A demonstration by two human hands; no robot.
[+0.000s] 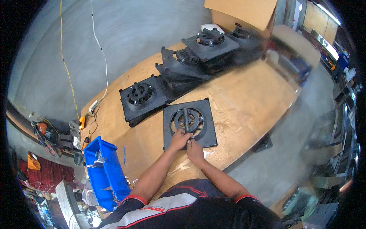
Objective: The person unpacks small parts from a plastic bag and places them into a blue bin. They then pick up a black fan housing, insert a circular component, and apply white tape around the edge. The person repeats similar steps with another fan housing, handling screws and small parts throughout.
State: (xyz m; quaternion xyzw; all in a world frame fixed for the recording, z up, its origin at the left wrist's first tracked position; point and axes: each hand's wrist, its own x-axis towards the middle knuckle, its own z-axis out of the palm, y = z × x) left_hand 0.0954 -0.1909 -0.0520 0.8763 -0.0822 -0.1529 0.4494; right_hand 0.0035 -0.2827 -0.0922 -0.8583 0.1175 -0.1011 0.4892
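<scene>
A square black plastic panel (169, 118) with a round ringed opening lies flat on the wooden table in front of me. A raised black bar (186, 118) crosses its opening. My left hand (180, 139) is closed at the bar's near end, with its fingertips against the ring. Close beside it, my right hand (195, 152) is closed too, its thumb and fingers pinched at the near rim of the opening. The two hands almost touch. Whatever small piece sits between the fingertips is hidden by them.
Similar black panels (156, 103) lie stacked and overlapping along the table's far side, before a cardboard box (244, 11). A blue bin (114, 171) stands at the left edge, near a pen (124, 155). Cables (97, 110) run to a power strip (93, 106) on the left.
</scene>
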